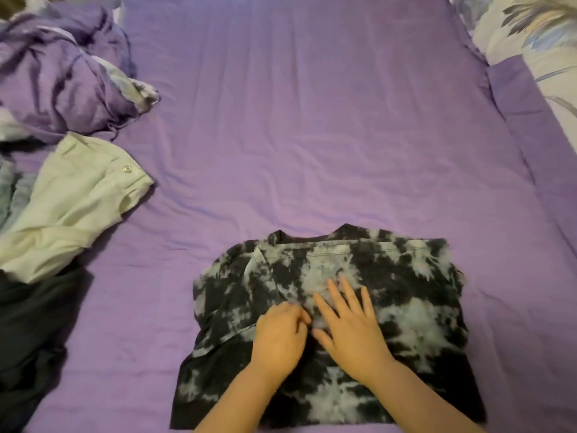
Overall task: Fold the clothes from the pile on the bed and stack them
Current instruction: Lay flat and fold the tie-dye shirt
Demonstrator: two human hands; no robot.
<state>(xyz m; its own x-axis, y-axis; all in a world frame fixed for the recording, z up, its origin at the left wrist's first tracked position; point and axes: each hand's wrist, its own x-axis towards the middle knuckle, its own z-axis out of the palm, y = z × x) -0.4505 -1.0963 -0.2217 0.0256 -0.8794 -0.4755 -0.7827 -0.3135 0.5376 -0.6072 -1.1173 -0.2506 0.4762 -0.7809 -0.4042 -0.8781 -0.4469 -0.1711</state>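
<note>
Tie-dye T-shirt (390, 307), black w/ pale grey blotches, lies flat on the purple bed sheet (312, 135), near edge of the bed, centre-right of view. Collar points away from the person; both sides look folded in over the middle, w/ a sleeve hem showing near the top.

Left hand (279, 334) rests on the shirt's left-centre, fingers (301, 315) curled in w/ tips at a fabric fold; can't tell if they actually pinch the cloth or just press it. Right hand (351, 326) lies palm-down just beside it, fingers (335, 295) straight & spread, flat on the shirt's middle, pointing toward the collar. The 2 hands nearly touch. Shirt extends past the hands on all sides, most of it to the right & beyond the fingertips.

Unfolded pile at the left edge, well apart from the shirt: pale green garment (71, 204) w/ a metal snap button on top, a dark garment (31, 339) under & nearer, a bit of blue-grey fabric (12, 198) at the far left. Behind them, a bunched purple duvet (62, 73). Floral pillow (530, 42) at top right.
</note>
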